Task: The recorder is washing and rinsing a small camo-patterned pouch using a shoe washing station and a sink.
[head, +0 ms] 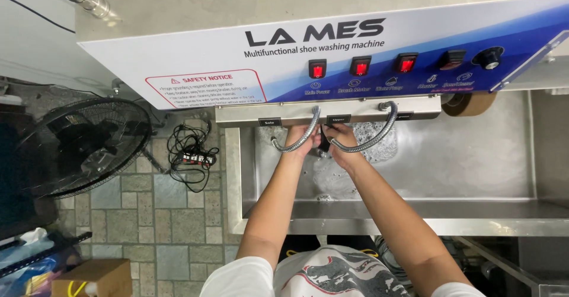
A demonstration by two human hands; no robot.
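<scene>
both hands reach into the steel basin of a washing machine, tucked under its overhanging control panel and between two bendy metal hoses. the near rim runs under the forearms; the basin's right half lies open and wet. left hand and right hand meet around a small dark object, mostly hidden, with foamy water below it. the fingers of both curl closed upon it. a fan stands on the tiled floor at left.
</scene>
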